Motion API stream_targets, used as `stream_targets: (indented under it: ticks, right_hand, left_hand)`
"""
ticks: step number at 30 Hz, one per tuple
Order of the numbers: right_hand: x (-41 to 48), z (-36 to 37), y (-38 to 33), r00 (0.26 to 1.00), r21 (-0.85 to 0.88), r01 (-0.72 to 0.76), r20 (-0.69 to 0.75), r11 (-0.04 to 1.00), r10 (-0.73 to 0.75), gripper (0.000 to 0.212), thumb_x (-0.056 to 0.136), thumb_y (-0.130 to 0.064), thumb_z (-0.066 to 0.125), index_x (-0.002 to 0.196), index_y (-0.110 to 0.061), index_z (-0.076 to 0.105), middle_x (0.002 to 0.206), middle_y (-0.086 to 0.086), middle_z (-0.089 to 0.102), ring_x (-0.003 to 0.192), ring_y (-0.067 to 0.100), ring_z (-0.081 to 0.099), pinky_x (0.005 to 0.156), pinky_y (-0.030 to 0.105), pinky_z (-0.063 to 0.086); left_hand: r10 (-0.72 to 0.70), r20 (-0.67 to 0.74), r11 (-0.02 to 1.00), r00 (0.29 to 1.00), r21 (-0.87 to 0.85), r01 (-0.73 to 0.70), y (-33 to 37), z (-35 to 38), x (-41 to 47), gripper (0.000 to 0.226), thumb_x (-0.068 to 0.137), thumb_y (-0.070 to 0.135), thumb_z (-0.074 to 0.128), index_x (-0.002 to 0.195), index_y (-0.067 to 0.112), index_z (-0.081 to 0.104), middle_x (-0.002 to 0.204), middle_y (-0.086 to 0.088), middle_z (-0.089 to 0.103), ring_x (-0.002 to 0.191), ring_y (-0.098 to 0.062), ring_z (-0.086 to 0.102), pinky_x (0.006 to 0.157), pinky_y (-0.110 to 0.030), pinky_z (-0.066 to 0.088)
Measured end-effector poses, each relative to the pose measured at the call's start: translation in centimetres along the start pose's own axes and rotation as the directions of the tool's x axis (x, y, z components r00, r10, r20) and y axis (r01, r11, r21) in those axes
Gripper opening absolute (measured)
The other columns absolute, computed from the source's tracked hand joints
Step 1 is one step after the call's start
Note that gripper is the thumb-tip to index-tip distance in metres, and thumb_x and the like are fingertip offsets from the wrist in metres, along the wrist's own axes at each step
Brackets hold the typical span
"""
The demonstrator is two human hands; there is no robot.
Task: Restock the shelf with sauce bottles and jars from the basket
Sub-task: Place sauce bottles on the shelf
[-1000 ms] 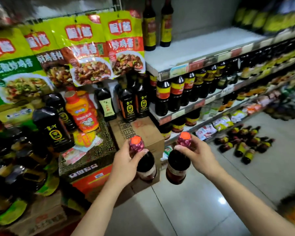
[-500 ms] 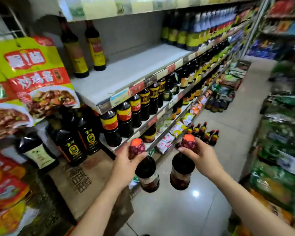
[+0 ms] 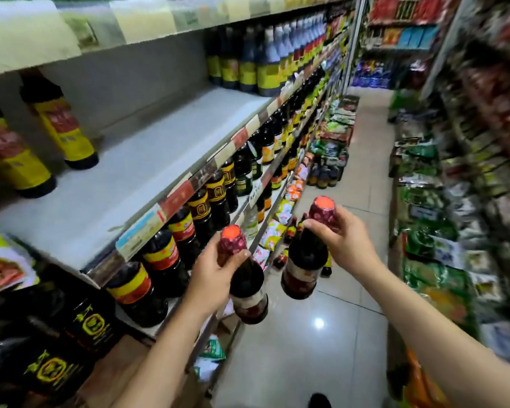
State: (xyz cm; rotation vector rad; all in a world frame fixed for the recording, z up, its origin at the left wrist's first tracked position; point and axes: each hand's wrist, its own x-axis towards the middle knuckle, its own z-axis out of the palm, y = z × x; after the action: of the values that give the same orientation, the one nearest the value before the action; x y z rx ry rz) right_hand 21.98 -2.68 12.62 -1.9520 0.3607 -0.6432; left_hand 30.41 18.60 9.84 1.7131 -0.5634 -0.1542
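My left hand (image 3: 211,278) grips the neck of a dark sauce bottle (image 3: 248,293) with a red foil cap. My right hand (image 3: 346,242) holds a second matching dark bottle (image 3: 305,269) by its neck, slightly higher and further right. Both bottles hang upright over the aisle floor, just in front of the shelving. Up and to the left lies a white shelf (image 3: 147,169), mostly bare, with two yellow-labelled bottles (image 3: 62,125) at its far left and a row of dark bottles (image 3: 248,66) at its far end. The basket is out of sight.
Below the white shelf runs a row of dark bottles with red and yellow labels (image 3: 189,228). Black jugs (image 3: 71,348) stand at lower left. Packets and bottles sit on the floor (image 3: 327,172) along the shelving. Packaged goods (image 3: 454,231) line the aisle's right side.
My view has swung right and up, from the boxes and hanging packets to the white shelf and the aisle. Both hands kept their bottles and rose slightly, the right one higher.
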Motion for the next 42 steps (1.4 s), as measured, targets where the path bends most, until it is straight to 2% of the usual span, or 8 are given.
stream_targets:
  ticks: [6,15,18,22,24,30,37,42]
  right_hand:
    - [6.4,-0.6,1.2,0.995,0.074,0.053,0.086,0.996,-0.059,0.055,0.061,-0.075,0.060,0.090,-0.028,0.059,0.082,-0.007,0.068,0.081,0.016,0.063,0.078,0.040,0.051]
    - [19.2,-1.8,0.9,0.915,0.213,0.206,0.303,0.955,-0.265,0.052,0.065,-0.059,0.060,0.091,-0.014,0.059,0.084,0.010,0.067,0.081,0.028,0.062,0.074,0.033,0.051]
    - [22.5,-1.1,0.1,0.880,0.274,0.218,0.359,0.937,-0.310,0.057,0.066,-0.056,0.061,0.091,-0.005,0.057,0.086,0.023,0.062,0.076,0.035,0.058,0.074,0.048,0.048]
    - [26.7,1.1,-0.6,0.826,0.349,0.197,0.445,0.916,-0.348,0.018,0.075,-0.034,0.068,0.086,-0.022,0.060,0.075,-0.009,0.066,0.074,0.008,0.057,0.072,0.037,0.046]
    - [28.5,2.4,-1.0,0.785,0.364,0.209,0.491,0.907,-0.378,0.012,0.080,-0.023,0.068,0.087,-0.019,0.059,0.079,-0.002,0.064,0.076,0.010,0.055,0.075,0.041,0.046]
    - [32.2,5.9,-5.1,0.695,0.443,0.289,0.513,0.849,-0.504,0.035,0.074,-0.043,0.067,0.090,-0.014,0.055,0.091,0.024,0.062,0.081,0.021,0.054,0.078,0.038,0.046]
    - [35.9,9.7,-9.8,0.602,0.565,0.409,0.423,0.717,-0.677,0.031,0.079,-0.024,0.060,0.091,0.003,0.050,0.085,0.029,0.056,0.077,0.033,0.054,0.072,0.033,0.044]
    - [37.7,11.9,-11.5,0.514,0.635,0.428,0.415,0.644,-0.751,0.017,0.078,-0.020,0.061,0.087,-0.009,0.051,0.079,0.023,0.052,0.074,0.013,0.046,0.070,0.021,0.039]
  left_hand:
    - [0.019,-0.119,1.000,0.993,0.006,-0.019,0.8,1.5,5.5,0.022,0.066,0.056,0.066,0.087,0.052,0.060,0.089,0.025,0.067,0.088,0.005,0.061,0.081,-0.025,0.043]
    - [-0.010,-0.437,1.000,0.899,-0.025,-0.001,4.2,4.0,14.4,0.027,0.067,0.050,0.058,0.085,0.029,0.060,0.086,0.015,0.069,0.094,-0.006,0.062,0.092,-0.032,0.043]
    - [-0.003,-0.446,1.000,0.895,0.013,0.010,5.2,4.0,16.6,0.027,0.074,0.049,0.065,0.090,0.029,0.061,0.094,0.009,0.069,0.098,-0.013,0.063,0.097,-0.042,0.045]
    - [0.071,-0.481,0.997,0.874,0.070,-0.042,7.0,3.3,19.4,0.024,0.072,0.051,0.055,0.089,0.034,0.056,0.095,0.001,0.070,0.100,-0.021,0.063,0.098,-0.051,0.044]
    - [0.118,-0.473,0.992,0.873,0.087,-0.088,7.9,2.4,20.6,0.021,0.076,0.048,0.052,0.090,0.032,0.053,0.089,0.007,0.072,0.099,-0.018,0.065,0.098,-0.050,0.044]
    - [0.325,-0.398,0.945,0.858,0.183,-0.272,11.4,-1.1,23.4,0.024,0.076,0.047,0.051,0.095,0.033,0.053,0.086,0.021,0.068,0.089,-0.003,0.066,0.088,-0.030,0.049]
    - [0.423,-0.344,0.896,0.838,0.294,-0.332,13.3,-4.6,25.5,0.023,0.083,0.031,0.050,0.103,0.021,0.045,0.086,0.023,0.066,0.092,0.001,0.063,0.088,-0.017,0.046]
    - [0.445,-0.341,0.859,0.828,0.425,-0.286,13.6,-5.7,26.5,0.021,0.083,0.033,0.051,0.102,0.024,0.046,0.090,0.026,0.064,0.094,-0.001,0.061,0.092,-0.023,0.046]
